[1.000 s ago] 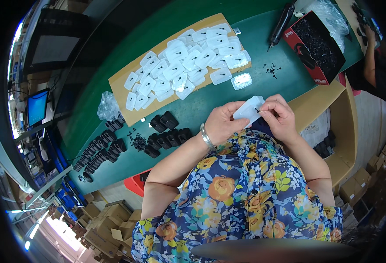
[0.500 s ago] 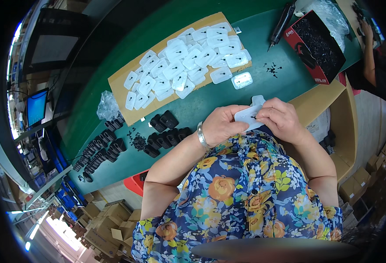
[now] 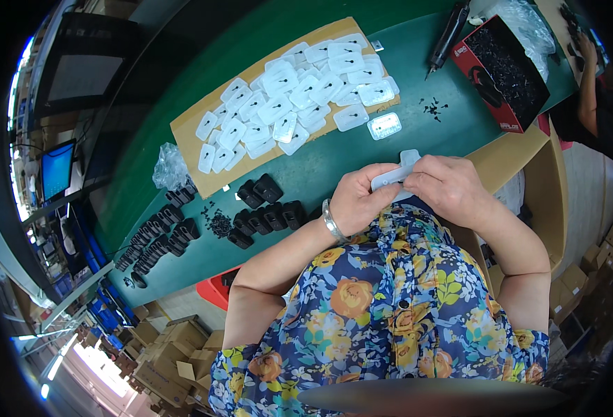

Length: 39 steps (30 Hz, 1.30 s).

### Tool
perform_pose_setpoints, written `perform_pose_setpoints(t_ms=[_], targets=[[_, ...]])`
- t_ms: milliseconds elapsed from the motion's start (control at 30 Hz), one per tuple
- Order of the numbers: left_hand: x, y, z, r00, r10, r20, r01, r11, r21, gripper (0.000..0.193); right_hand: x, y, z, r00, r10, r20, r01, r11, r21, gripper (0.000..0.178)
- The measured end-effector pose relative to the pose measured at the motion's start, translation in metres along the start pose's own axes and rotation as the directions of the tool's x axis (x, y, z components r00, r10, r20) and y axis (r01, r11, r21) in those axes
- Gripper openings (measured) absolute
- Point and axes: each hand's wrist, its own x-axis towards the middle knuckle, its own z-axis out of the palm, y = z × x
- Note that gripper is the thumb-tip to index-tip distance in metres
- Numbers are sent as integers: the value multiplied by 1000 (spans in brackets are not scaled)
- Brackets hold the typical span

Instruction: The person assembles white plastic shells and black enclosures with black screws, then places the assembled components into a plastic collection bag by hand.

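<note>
Close to my body, a translucent white plastic plate with rounded corners [image 3: 388, 178] is held between my two hands, tilted so that it looks narrow. My left hand [image 3: 360, 198] pinches its left end between thumb and fingers. The fingers of my right hand [image 3: 445, 186] are closed on the right part of the same plate, and the fingertips hide what lies beneath them. Another white plate [image 3: 409, 157] shows just behind it at the table's near edge. Farther off, one white plate [image 3: 385, 126] lies alone on the green table [image 3: 417, 142].
Many similar plates with small black parts [image 3: 274, 110] lie on a cardboard sheet [image 3: 209, 182]. Black housings [image 3: 268, 188] stand in rows at left, beside small black pieces [image 3: 219, 224]. An electric screwdriver [image 3: 449, 38], a box of black parts [image 3: 511, 76] and another person's arm [image 3: 587, 90] are at right.
The held plate has tilted from facing up to nearly edge-on, and the black part on it is now hidden. My right hand has turned over it; both forearms have shifted slightly.
</note>
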Motion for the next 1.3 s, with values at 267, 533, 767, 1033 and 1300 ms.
perform_pose_setpoints(t_ms=[267, 533, 767, 1033, 1300], targets=[[-6, 3, 1, 980, 146, -137, -133, 986, 96, 23, -4, -13, 15, 878, 465, -113, -343, 776, 529, 17], [-9, -3, -6, 965, 207, -163, -163, 955, 246, 24, -17, -3, 45, 770, 578, 269, -427, 154, 891, 15], [0, -27, -28, 967, 45, -252, -53, 998, -26, 23, -2, 0, 66, 700, 586, 407, -509, 11, 861, 12], [-3, -33, -65, 932, 150, -331, -129, 988, 84, 24, 26, 4, 101, 663, 604, 442, -574, 31, 819, 15], [-11, -58, -83, 865, 488, -119, -72, 355, 932, 51, 21, 25, 145, 563, 626, 540, -672, -35, 740, 17]])
